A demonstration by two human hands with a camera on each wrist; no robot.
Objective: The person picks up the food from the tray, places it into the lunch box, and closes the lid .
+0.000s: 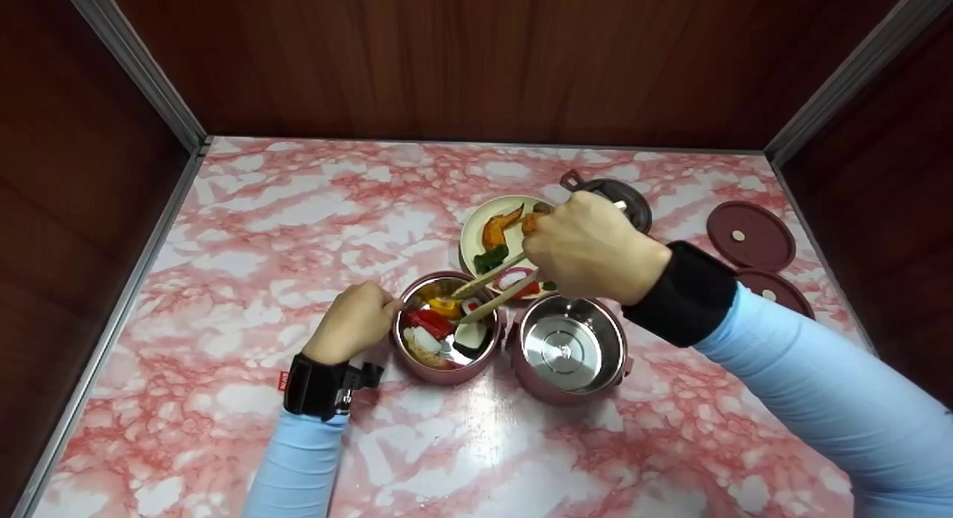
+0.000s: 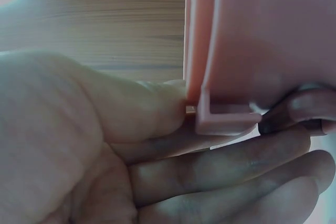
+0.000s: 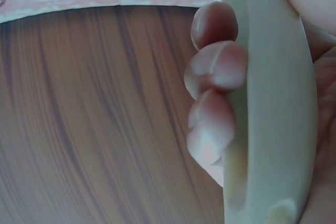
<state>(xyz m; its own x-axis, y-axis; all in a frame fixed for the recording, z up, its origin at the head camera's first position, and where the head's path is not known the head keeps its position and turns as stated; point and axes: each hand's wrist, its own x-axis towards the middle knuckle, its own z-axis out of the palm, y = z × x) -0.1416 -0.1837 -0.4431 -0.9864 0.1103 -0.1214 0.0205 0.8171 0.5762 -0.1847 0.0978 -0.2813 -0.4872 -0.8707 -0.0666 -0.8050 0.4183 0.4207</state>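
On the pink-marbled tabletop (image 1: 298, 228), the left hand (image 1: 356, 323) has its grip pinched on the side of a pink pot (image 1: 443, 376) holding food pieces, just beside a second pot (image 1: 555, 390), while the right hand (image 1: 592, 246), grip wrapped round pale tongs (image 3: 281, 103), holds their tips at that food (image 1: 430, 323).

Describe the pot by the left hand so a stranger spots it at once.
On the pink-and-white marbled table, go to the near side of the cream plate. There, find the pink pot that the left hand grips at its side. Unlike the other pot to its right, which shows only bare metal inside, it holds colourful food, with the tongs reaching in.
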